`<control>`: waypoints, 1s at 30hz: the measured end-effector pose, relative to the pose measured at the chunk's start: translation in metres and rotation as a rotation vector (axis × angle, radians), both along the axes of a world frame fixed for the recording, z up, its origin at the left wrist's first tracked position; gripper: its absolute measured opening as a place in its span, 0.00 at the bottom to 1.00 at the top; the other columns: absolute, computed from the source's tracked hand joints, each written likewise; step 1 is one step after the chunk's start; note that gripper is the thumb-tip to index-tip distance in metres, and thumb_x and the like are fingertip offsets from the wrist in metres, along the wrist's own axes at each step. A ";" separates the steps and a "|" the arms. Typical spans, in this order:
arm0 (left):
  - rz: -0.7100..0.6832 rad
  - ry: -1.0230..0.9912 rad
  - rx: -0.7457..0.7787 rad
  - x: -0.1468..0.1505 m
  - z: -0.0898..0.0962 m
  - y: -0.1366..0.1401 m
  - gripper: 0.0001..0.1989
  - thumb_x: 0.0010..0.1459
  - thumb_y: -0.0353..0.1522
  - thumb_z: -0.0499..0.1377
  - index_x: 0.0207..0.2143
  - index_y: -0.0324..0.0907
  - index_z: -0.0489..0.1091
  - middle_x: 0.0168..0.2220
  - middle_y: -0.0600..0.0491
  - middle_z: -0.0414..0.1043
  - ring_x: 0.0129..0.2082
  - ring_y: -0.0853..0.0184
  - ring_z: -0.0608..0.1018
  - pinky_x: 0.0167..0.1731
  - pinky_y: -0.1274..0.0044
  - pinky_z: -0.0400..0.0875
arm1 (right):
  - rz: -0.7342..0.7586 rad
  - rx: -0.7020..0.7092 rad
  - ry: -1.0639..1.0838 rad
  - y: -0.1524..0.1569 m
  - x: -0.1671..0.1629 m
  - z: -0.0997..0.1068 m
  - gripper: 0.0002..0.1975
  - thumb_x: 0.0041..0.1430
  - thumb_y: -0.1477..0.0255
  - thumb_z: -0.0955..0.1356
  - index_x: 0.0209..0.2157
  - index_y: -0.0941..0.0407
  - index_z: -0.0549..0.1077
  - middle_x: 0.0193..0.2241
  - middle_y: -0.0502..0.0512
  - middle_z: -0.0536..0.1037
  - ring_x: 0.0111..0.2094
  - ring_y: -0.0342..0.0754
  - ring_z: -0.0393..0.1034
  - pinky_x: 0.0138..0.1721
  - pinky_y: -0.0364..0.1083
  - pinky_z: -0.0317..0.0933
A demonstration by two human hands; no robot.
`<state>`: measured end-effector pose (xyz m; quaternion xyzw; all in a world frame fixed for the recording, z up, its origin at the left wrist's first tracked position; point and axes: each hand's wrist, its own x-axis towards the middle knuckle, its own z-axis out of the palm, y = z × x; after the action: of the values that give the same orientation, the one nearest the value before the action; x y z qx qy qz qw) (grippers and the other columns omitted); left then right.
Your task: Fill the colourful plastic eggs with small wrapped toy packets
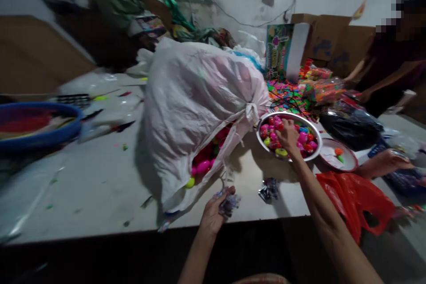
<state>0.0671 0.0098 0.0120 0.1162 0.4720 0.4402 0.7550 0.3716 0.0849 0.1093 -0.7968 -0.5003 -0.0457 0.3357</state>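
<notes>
My left hand (214, 211) is closed on a small bunch of crinkled, clear-purplish plastic packets (229, 204), just above the table's front edge. With arm stretched forward, my right hand (289, 135) is inside a round metal bowl (316, 156). Its fingers are bent in among small shiny plastic eggs (301, 146) in pink, red, yellow and blue; what they grip is hidden. Left of the bowl a big white sack (196, 80) lies tied at the neck, and more bright eggs (203, 167) show through its split side. Another bunch of shiny packets (269, 190) lies below the bowl.
A white plate (348, 159) with orange and green pieces and a red plastic bag (359, 199) are at right. Behind are a heap of colourful pieces (289, 97), a printed box (279, 53) and a co-worker (392, 62). A blue basin (75, 126) stands at left.
</notes>
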 end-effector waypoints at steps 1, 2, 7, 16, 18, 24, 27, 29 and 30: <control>0.020 0.027 0.025 -0.004 0.000 -0.002 0.09 0.41 0.24 0.65 0.29 0.35 0.73 0.27 0.48 0.76 0.27 0.68 0.77 0.26 0.79 0.72 | 0.057 0.034 0.027 0.003 -0.013 -0.005 0.23 0.52 0.67 0.65 0.50 0.58 0.65 0.50 0.65 0.65 0.43 0.57 0.64 0.39 0.51 0.59; 0.031 0.054 0.046 -0.007 0.000 -0.004 0.09 0.41 0.27 0.66 0.29 0.35 0.73 0.25 0.49 0.75 0.23 0.69 0.76 0.22 0.80 0.70 | 0.153 0.061 0.070 0.004 -0.032 -0.012 0.21 0.53 0.67 0.64 0.49 0.59 0.66 0.47 0.64 0.68 0.42 0.56 0.65 0.39 0.50 0.59; 0.187 0.249 0.131 -0.026 -0.003 -0.004 0.16 0.33 0.34 0.70 0.25 0.37 0.70 0.17 0.57 0.70 0.15 0.73 0.70 0.17 0.81 0.65 | 0.689 -0.080 0.109 0.001 -0.171 -0.047 0.09 0.57 0.68 0.64 0.39 0.55 0.72 0.38 0.55 0.74 0.36 0.49 0.69 0.36 0.44 0.60; 0.242 0.394 0.207 -0.070 0.000 0.003 0.15 0.33 0.30 0.68 0.29 0.36 0.74 0.22 0.55 0.73 0.18 0.74 0.71 0.17 0.83 0.61 | 0.766 -0.445 -0.178 0.035 -0.256 -0.049 0.13 0.57 0.71 0.64 0.45 0.56 0.65 0.42 0.59 0.70 0.40 0.51 0.69 0.37 0.46 0.58; 0.232 0.431 0.220 -0.073 -0.001 0.003 0.17 0.33 0.31 0.68 0.31 0.36 0.74 0.21 0.55 0.73 0.17 0.75 0.69 0.16 0.83 0.60 | 0.749 -0.364 -0.082 0.029 -0.244 -0.047 0.16 0.55 0.65 0.66 0.44 0.56 0.66 0.44 0.58 0.69 0.41 0.52 0.68 0.36 0.46 0.58; 0.097 0.530 0.342 -0.062 0.001 0.004 0.15 0.35 0.37 0.68 0.26 0.36 0.74 0.19 0.55 0.70 0.18 0.74 0.68 0.17 0.82 0.59 | 0.942 -0.384 1.001 -0.024 -0.189 -0.051 0.18 0.45 0.60 0.71 0.35 0.58 0.72 0.25 0.49 0.72 0.23 0.43 0.66 0.26 0.42 0.59; -0.093 0.573 0.421 -0.050 0.004 0.005 0.14 0.37 0.38 0.68 0.23 0.36 0.74 0.16 0.57 0.66 0.16 0.75 0.65 0.16 0.83 0.56 | 0.996 -0.479 1.285 -0.049 -0.169 -0.057 0.17 0.41 0.64 0.73 0.32 0.58 0.72 0.23 0.47 0.71 0.18 0.38 0.62 0.21 0.40 0.58; -0.160 0.520 0.428 -0.039 0.003 0.005 0.14 0.37 0.38 0.68 0.23 0.36 0.73 0.16 0.57 0.66 0.16 0.75 0.65 0.16 0.83 0.56 | 0.921 -0.451 1.313 -0.059 -0.164 -0.060 0.17 0.37 0.65 0.75 0.29 0.59 0.71 0.20 0.46 0.71 0.16 0.37 0.60 0.18 0.38 0.54; -0.163 0.471 0.410 -0.033 0.003 0.005 0.15 0.37 0.38 0.68 0.23 0.36 0.72 0.17 0.57 0.66 0.16 0.74 0.66 0.17 0.82 0.58 | 0.860 -0.418 1.323 -0.061 -0.163 -0.061 0.18 0.36 0.65 0.76 0.28 0.59 0.70 0.19 0.45 0.71 0.16 0.37 0.59 0.16 0.37 0.52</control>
<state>0.0343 0.0144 0.0145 0.4017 0.5244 0.4252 0.6188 0.2085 0.0238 0.0486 -0.4433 -0.4591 0.6613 0.3942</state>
